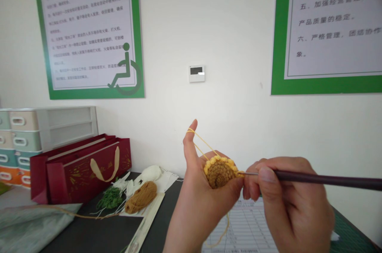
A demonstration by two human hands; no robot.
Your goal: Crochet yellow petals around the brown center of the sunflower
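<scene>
My left hand [205, 189] pinches a small round crochet piece [220, 174], brown in the middle with a bumpy yellow edge. Yellow yarn [205, 142] runs from that edge up around my raised left index finger, and a loose strand hangs below the hand. Between the thumb and fingers of my right hand [286, 197] is a crochet hook [322, 179] with a dark handle, lying almost level. Its thin metal tip reaches the right side of the yellow edge, where a bit of yarn is on it. My left thumb partly covers the piece.
On the dark table lie a brown yarn skein [141, 197], green yarn [110, 198], white yarn [151, 173], a ruler [146, 223] and a printed sheet [244, 225]. Dark red gift bags [80, 165] and drawer boxes [25, 141] stand left. A green mat [349, 229] lies right.
</scene>
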